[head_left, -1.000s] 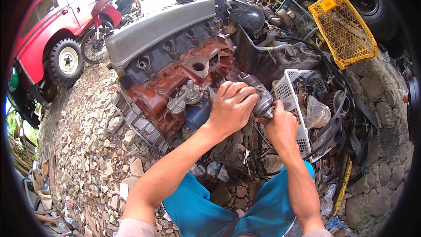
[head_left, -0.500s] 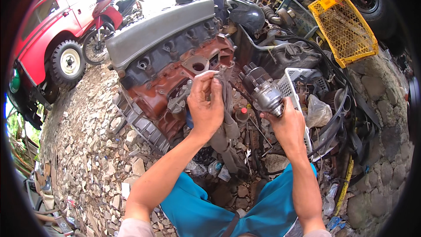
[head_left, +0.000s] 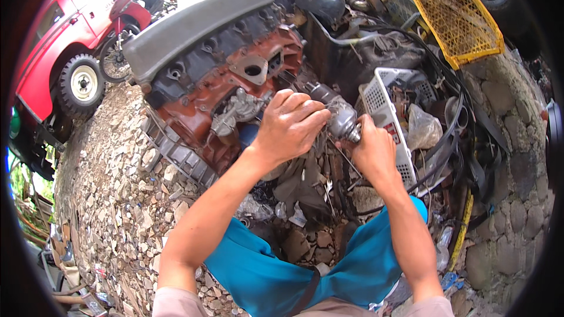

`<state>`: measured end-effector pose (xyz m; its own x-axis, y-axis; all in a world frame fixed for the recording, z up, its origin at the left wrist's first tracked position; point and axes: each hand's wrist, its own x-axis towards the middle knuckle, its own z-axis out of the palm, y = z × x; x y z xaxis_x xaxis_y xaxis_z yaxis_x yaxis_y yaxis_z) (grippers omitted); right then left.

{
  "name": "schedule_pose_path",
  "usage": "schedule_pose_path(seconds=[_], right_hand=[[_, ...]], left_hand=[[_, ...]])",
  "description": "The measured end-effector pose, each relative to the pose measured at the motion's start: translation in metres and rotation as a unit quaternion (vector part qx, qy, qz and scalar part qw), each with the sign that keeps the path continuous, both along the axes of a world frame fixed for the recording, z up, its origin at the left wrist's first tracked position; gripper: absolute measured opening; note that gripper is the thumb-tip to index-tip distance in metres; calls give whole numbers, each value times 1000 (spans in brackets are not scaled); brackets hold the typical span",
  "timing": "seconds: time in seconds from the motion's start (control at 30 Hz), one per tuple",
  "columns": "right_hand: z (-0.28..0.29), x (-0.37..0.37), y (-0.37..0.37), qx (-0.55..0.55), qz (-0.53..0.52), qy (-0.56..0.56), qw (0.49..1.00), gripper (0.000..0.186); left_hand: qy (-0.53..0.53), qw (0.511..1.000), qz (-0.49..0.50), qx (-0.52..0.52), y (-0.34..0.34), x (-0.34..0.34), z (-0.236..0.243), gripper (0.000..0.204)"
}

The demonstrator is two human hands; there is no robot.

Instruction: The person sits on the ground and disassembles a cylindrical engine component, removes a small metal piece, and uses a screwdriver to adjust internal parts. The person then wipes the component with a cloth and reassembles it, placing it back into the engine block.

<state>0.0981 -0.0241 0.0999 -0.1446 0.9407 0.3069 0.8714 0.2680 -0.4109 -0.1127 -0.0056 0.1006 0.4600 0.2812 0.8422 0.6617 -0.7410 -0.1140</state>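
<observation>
An ignition distributor (head_left: 342,118), with a dull metal body and dark cap, is gripped at its shaft end by my right hand (head_left: 376,148). My left hand (head_left: 294,124) is closed, its curled fingers against the distributor's near side; they hide part of the cap. A grey-brown rag (head_left: 292,185) hangs below that hand, while the part within the fingers is out of sight. Just beyond is an engine block (head_left: 200,116), rusty red, with a grey valve cover (head_left: 200,26) on top. A triangular flange (head_left: 254,70) and a metal pump-like part (head_left: 238,108) are on its near side.
At right stands a white plastic basket (head_left: 385,103) of parts, with a yellow crate (head_left: 455,14) behind it. A dark helmet (head_left: 320,0) lies past the engine. Rubble (head_left: 123,199) covers the ground at left; a red vehicle (head_left: 56,53) and motorcycle (head_left: 120,53) stand beyond.
My left hand has moved right and downward onto the distributor, bringing the rag along. My right hand has raised the distributor slightly and shifted it left. The view has tilted a little.
</observation>
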Motion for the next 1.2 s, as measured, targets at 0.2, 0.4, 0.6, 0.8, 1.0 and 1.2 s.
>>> schedule_pose_path(seconds=[0.2,0.4,0.6,0.8,1.0,1.2], right_hand=[[-8,18,19,-95,2,30,995,60],[-6,45,28,-182,6,40,982,66],[-14,71,23,-124,-8,110,986,50],[-11,82,11,-137,-17,176,975,45],[-13,88,2,-143,-47,154,977,46],[-16,81,-7,-114,-6,149,982,49]], left_hand=[[-202,953,-44,-221,-14,-4,-25,8],[-497,800,30,-333,6,8,6,19],[-637,660,-163,-364,6,57,44,21],[-709,473,-299,-430,-7,62,67,18],[-630,580,-157,-493,2,73,-14,20],[52,546,125,-827,-20,53,-246,68]])
